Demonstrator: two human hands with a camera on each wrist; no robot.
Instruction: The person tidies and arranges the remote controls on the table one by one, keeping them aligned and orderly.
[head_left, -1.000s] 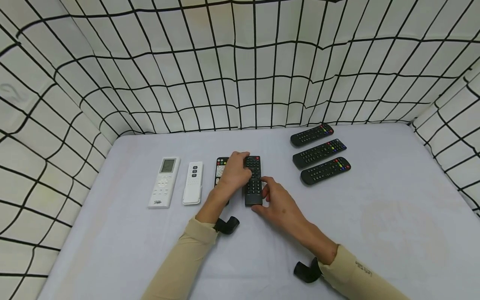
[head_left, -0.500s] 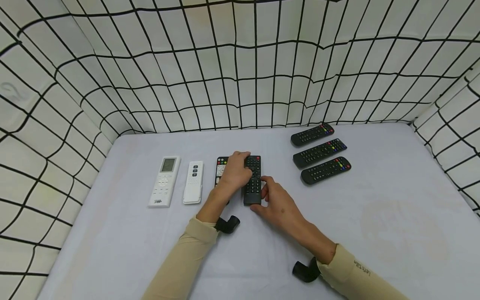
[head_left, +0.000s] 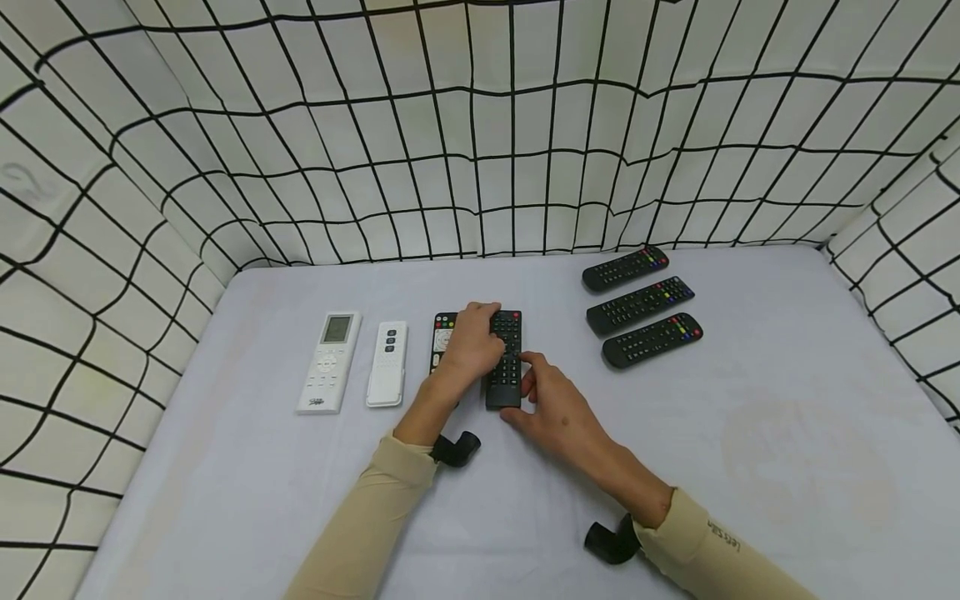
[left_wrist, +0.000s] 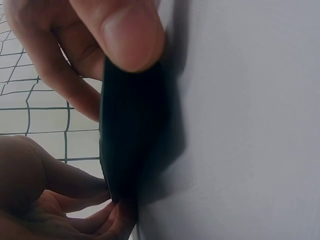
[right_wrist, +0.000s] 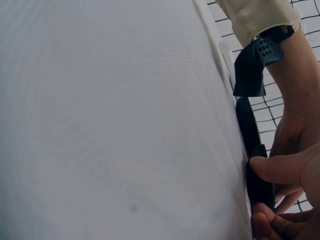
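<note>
A slim black remote (head_left: 508,367) is seen on the white tabletop (head_left: 480,525), its buttoned face turned up and its long sides pointing away from the person. Rows of small, pale-marked keys are carried on it, with one red key at the far right corner and a plain strip at the near end (the upper left part is covered by fingers). By the left hand (head_left: 470,342), partly curled, the far left part is gripped, the thumb being laid on the face. By the right hand (head_left: 561,408), also half closed, the near right corner is pinched between thumb and bent fingers. Just to the left, a two-tone remote (head_left: 441,337) is partly hidden by the left wrist. Compared with one second ago, the near end has been shifted slightly leftward, while the grip of both hands is unchanged.
</note>
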